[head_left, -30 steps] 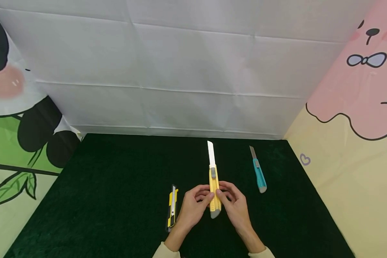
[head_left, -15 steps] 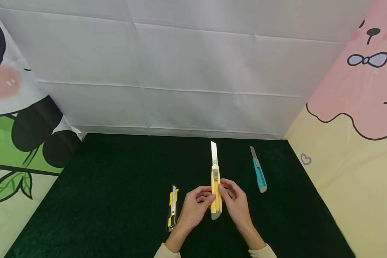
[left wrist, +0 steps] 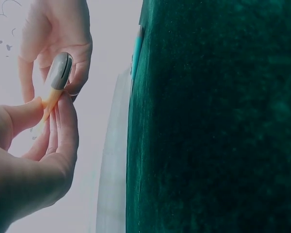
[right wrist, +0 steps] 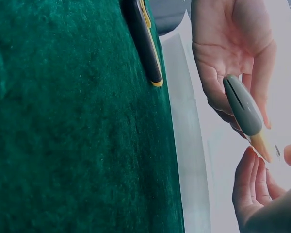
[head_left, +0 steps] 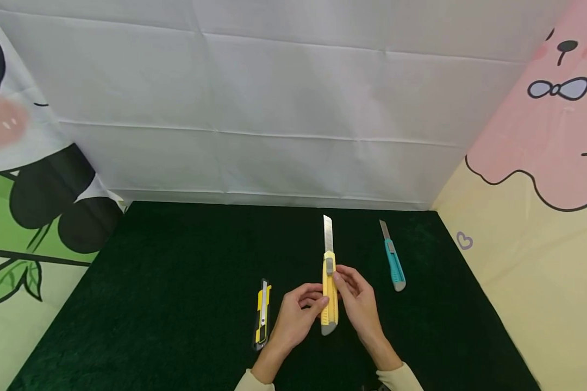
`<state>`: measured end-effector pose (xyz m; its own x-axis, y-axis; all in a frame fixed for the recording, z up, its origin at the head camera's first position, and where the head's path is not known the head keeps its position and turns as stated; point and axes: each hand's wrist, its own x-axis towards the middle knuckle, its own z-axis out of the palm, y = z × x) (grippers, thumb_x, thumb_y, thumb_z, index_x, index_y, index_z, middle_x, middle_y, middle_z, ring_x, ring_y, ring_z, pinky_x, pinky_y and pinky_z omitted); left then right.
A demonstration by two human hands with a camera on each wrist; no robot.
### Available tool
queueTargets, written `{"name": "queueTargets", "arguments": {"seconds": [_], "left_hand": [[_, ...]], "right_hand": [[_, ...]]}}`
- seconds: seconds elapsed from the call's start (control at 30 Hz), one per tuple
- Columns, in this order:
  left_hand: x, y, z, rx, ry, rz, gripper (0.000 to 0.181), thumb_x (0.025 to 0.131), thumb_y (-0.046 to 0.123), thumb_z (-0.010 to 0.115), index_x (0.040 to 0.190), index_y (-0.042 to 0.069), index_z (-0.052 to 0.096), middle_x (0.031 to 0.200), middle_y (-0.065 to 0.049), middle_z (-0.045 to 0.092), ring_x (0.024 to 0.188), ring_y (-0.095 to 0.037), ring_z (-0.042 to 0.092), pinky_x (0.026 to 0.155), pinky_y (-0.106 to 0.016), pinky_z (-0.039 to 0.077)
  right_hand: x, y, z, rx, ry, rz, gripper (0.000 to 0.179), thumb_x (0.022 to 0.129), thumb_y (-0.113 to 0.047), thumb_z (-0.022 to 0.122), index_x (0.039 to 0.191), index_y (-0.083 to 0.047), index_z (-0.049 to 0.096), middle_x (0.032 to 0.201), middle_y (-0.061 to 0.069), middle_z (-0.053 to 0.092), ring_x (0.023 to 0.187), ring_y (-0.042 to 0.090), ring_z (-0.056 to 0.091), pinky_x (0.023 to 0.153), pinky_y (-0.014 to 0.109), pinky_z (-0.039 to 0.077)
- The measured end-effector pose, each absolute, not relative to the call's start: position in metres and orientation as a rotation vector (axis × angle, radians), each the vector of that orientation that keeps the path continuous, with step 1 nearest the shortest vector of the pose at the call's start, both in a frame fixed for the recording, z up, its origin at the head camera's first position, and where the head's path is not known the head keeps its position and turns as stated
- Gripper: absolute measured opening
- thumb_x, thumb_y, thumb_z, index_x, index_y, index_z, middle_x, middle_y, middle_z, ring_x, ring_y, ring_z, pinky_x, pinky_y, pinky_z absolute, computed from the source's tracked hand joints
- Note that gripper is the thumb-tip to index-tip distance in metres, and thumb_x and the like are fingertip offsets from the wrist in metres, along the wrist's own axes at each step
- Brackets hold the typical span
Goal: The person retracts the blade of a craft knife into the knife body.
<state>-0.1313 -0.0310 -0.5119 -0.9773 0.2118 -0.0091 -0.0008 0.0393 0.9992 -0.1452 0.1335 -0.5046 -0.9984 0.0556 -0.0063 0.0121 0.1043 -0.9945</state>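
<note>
A yellow utility knife point(head_left: 329, 293) with a grey end cap stands near the middle of the head view, its blade extended and pointing away from me. My left hand point(head_left: 297, 317) pinches the lower handle between thumb and fingers. My right hand point(head_left: 361, 304) holds the handle's right edge higher up, thumb near the grey slider point(head_left: 330, 265). Both wrist views show the knife's grey end cap point(left wrist: 61, 71) towards the camera; bright glare washes out the part beyond. Fingers behind the handle are partly hidden.
On the dark green cloth point(head_left: 176, 293) a yellow-and-black utility knife point(head_left: 262, 315) lies beside my left wrist. A teal utility knife point(head_left: 394, 263) with its blade out lies to the right. A white sheet point(head_left: 274, 108) rises behind; printed panels flank both sides.
The yellow utility knife has shifted slightly to the right, still in my hands. My right hand has slid a little up the handle towards the slider. The other two knives lie still.
</note>
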Motion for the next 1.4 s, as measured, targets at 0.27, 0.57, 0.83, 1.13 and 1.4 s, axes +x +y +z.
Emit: {"name": "queueTargets", "arguments": {"seconds": [0.27,0.57,0.83,1.13,1.4], "left_hand": [[-0.129,-0.031,-0.514,0.232,2.128,2.067,0.033,0.098,0.018,0.069,0.128,0.005,0.064,0.112,-0.007,0.068,0.097,-0.021,0.068,0.079,-0.026,0.058],[-0.128,-0.03,-0.516,0.22,2.117,2.055,0.034,0.099,0.017,0.068,0.13,0.006,0.063,0.114,-0.006,0.068,0.098,-0.021,0.068,0.078,-0.027,0.058],[-0.128,-0.03,-0.518,0.2,2.12,2.06,0.033,0.099,0.018,0.069,0.129,0.006,0.063,0.114,-0.006,0.068,0.099,-0.021,0.068,0.079,-0.027,0.058],[-0.126,-0.029,-0.519,0.192,2.139,2.05,0.032,0.098,0.017,0.069,0.128,0.008,0.064,0.114,-0.005,0.068,0.098,-0.019,0.068,0.079,-0.028,0.058],[-0.124,-0.027,-0.517,0.18,2.159,2.028,0.031,0.097,0.019,0.07,0.127,0.009,0.065,0.113,-0.004,0.068,0.097,-0.018,0.068,0.079,-0.028,0.058]], "right_hand": [[-0.148,0.132,-0.501,-0.081,-2.307,2.071,0.042,0.105,-0.037,0.059,0.137,-0.011,0.058,0.131,0.01,0.063,0.115,0.021,0.065,0.093,0.028,0.054],[-0.151,0.13,-0.499,-0.053,-2.295,2.086,0.041,0.105,-0.037,0.06,0.134,-0.008,0.06,0.129,0.012,0.063,0.115,0.023,0.065,0.096,0.026,0.052],[-0.153,0.128,-0.498,-0.06,-2.309,2.061,0.042,0.103,-0.043,0.06,0.13,-0.01,0.063,0.125,0.01,0.065,0.109,0.022,0.066,0.091,0.028,0.054],[-0.154,0.129,-0.495,-0.06,-2.305,2.069,0.04,0.105,-0.041,0.059,0.128,-0.009,0.063,0.12,0.011,0.066,0.103,0.023,0.066,0.088,0.03,0.054],[-0.154,0.128,-0.493,-0.089,-2.312,2.047,0.04,0.104,-0.043,0.06,0.124,-0.009,0.065,0.117,0.01,0.066,0.1,0.022,0.065,0.088,0.031,0.054]]}}
